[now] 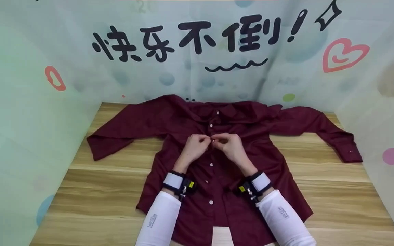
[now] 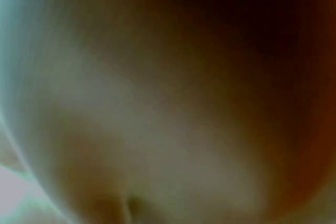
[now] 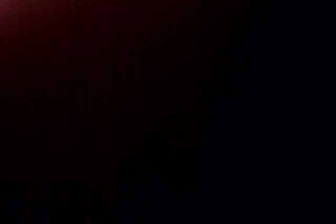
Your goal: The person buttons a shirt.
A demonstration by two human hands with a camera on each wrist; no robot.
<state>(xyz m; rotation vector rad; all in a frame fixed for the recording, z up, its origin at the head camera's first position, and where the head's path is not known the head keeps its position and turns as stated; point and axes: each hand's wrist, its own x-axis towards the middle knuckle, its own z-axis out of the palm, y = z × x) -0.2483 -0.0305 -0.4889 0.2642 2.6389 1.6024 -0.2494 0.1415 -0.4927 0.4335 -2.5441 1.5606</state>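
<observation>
A dark red long-sleeved button-up shirt (image 1: 262, 160) lies front up, its collar toward the back wall. My left hand (image 1: 197, 146) pinches the front edge of the shirt with thumb and forefinger, about mid-chest. From the other side my right hand (image 1: 230, 146) pinches the same edge, fingertips close against those of the left. Between them shows a small white button (image 1: 213, 140), partly covered by the fingers. Other white buttons, such as one below the hands (image 1: 211, 164), run down the front. A blurred close surface fills the left wrist view; the right wrist view is nearly black.
Under the shirt is a wood-grain table (image 1: 91, 201). The left sleeve in view (image 1: 115, 136) is bent, and the right sleeve (image 1: 333, 136) stretches out to its cuff. A printed cloth backdrop (image 1: 190, 78) stands around the back and both sides.
</observation>
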